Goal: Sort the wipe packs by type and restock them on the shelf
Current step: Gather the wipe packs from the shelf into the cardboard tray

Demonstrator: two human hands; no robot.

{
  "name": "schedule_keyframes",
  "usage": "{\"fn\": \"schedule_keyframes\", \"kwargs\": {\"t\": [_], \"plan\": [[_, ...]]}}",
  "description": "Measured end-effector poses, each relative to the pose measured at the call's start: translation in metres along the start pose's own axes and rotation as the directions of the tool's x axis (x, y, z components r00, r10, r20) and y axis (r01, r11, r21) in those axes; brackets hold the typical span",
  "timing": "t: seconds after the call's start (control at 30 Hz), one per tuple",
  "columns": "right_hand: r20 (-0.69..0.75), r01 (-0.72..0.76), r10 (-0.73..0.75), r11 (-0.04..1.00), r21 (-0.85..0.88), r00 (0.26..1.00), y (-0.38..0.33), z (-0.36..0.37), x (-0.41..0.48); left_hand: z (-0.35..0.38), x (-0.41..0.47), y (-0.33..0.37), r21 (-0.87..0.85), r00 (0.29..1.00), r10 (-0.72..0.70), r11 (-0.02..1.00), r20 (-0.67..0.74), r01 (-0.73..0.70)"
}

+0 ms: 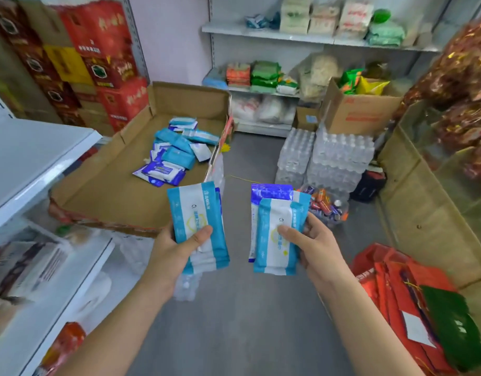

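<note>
Fingers (202,234) of left hand (176,248): thumb pressed flat on the front pack, the rest curled behind and clamped on the left stack (195,213).
Left stack: held upright, just in front of the near right corner of the cardboard box (103,191).
Fingers (311,226) of right hand (315,242): thumb across the front pack, the others wrapped round the far edge and clamped on the right stack (276,240).
Right stack: upright, near the box on its right, apart from the left stack.
Handling: probably light, soft pouches with slick film that give when squeezed. Fanned packs could slide off one another.
Where to hold: across the flat faces at mid-height, thumb in front and fingers behind, and not by the sealed ends.
Count, loose packs (174,153): one mixed heap at the far right of the box, too overlapped for an exact number. Several are light blue, at least three dark blue.
Count, left stack: at least three. Light blue in front, a dark blue edge behind, more light blue below.
Count, right stack: at least three. Two light blue in front, one dark blue behind.
Shelf (30,158): white boards left of the box. No wipe packs can be made out on them.
</note>
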State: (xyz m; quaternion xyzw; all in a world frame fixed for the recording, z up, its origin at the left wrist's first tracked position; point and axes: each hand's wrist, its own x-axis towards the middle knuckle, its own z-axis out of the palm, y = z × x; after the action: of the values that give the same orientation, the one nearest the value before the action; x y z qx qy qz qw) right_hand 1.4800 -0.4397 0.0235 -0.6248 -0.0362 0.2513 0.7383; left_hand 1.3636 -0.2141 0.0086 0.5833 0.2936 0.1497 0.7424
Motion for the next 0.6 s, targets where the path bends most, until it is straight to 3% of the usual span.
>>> {"fn": "schedule_keyframes", "kwargs": {"t": [0.6], "plan": [[0.14, -0.08, 0.099, 0.988, -0.134, 0.985, -0.073, 0.078, 0.331, 0.021, 0.297, 0.045, -0.178, 0.975, -0.087, 0.983, -0.204, 0.051]]}}
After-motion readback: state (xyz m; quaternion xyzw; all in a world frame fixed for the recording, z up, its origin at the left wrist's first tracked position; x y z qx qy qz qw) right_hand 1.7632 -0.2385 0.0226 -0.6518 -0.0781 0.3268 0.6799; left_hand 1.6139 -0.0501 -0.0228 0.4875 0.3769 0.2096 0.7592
